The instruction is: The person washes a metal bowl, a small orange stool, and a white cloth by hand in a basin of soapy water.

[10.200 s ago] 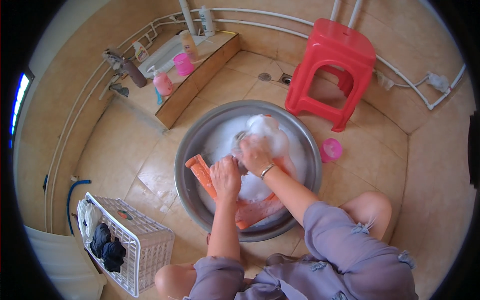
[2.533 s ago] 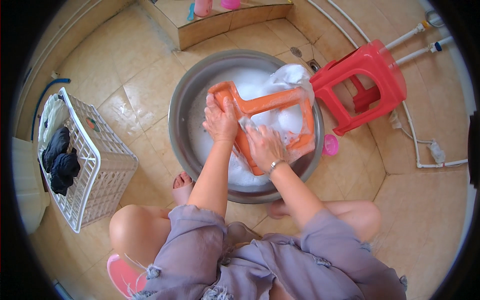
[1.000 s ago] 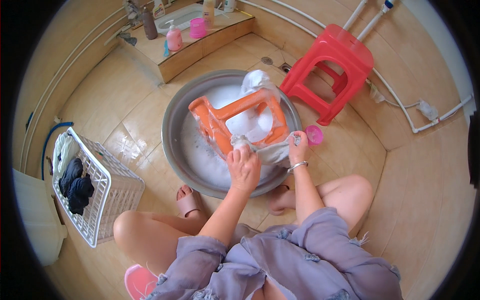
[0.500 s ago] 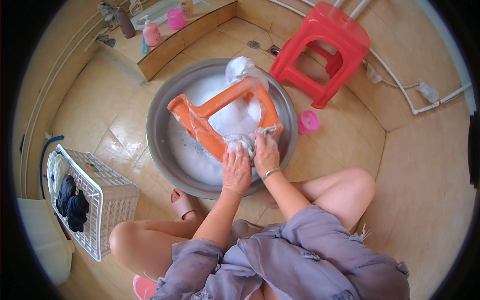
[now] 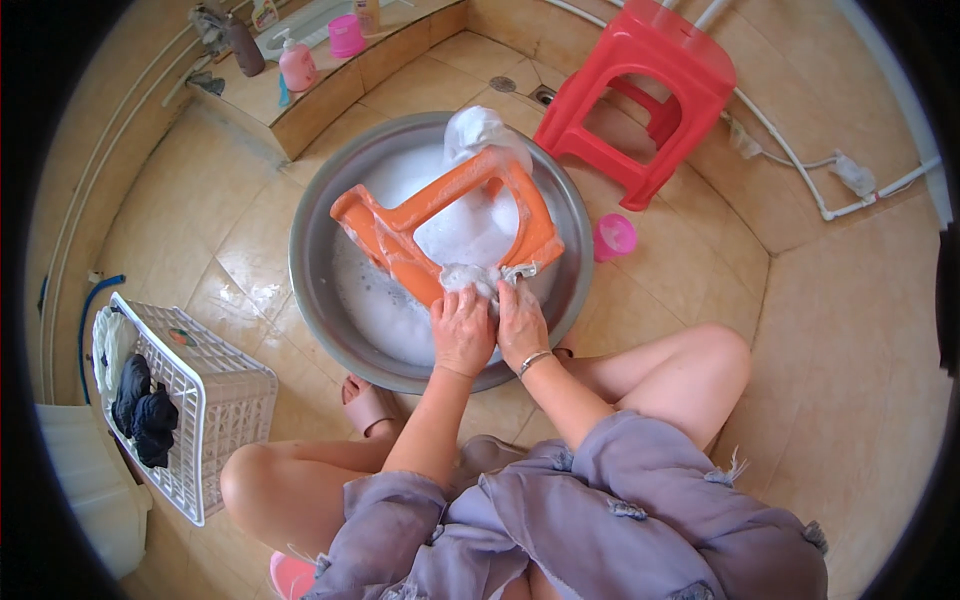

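Scrubbing looks partway along: the fingers of the left hand (image 5: 463, 338) and right hand (image 5: 522, 325) grip a bunched gray cloth (image 5: 468, 278) against the orange stool (image 5: 440, 198), tipped over in the metal basin (image 5: 318, 300), its lather apparently unrinsed.
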Tool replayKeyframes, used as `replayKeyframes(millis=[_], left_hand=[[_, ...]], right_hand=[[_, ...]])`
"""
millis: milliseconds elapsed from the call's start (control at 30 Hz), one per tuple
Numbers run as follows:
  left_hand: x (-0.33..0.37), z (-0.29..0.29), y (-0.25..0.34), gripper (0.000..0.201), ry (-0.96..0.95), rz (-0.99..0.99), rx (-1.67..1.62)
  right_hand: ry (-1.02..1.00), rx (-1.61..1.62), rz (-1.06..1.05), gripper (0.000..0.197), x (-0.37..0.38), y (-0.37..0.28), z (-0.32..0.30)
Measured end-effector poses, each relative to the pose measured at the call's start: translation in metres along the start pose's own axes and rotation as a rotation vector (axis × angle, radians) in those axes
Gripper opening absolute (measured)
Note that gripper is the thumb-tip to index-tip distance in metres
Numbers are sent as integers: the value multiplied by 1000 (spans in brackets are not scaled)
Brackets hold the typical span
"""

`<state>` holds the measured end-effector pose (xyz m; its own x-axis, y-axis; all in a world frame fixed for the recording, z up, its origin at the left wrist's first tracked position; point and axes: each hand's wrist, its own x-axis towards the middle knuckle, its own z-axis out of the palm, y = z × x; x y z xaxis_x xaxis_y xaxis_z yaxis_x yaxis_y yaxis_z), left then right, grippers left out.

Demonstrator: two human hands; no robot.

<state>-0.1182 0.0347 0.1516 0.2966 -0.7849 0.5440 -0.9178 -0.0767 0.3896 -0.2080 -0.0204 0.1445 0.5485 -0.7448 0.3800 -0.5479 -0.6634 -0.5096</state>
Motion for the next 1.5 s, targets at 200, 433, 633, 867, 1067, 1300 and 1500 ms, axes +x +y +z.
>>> replayKeyframes(millis=[200, 433, 633, 867, 1067, 1300, 1500], left_hand=[[7, -22, -4, 16, -127, -120, -11], [-8, -24, 1, 40, -85, -119, 36], [-24, -15, -13, 36, -31, -121, 125], [-7, -17, -6, 34, -139, -128, 39], [13, -6, 5, 42, -138, 34, 96], [38, 12, 9, 46, -246, 37, 50], [47, 31, 2, 40, -261, 10, 77]], right_hand=[[-72, -139, 161, 25, 30, 33, -21], [11, -106, -36, 24, 13, 9, -14], [-35, 36, -271, 19, 8, -11, 12], [-47, -19, -54, 20, 14, 8, -11], [45, -295, 160, 35, 43, 34, -8], [-64, -286, 59, 37, 109, 56, -3], [25, -227, -172, 37, 162, 65, 19]])
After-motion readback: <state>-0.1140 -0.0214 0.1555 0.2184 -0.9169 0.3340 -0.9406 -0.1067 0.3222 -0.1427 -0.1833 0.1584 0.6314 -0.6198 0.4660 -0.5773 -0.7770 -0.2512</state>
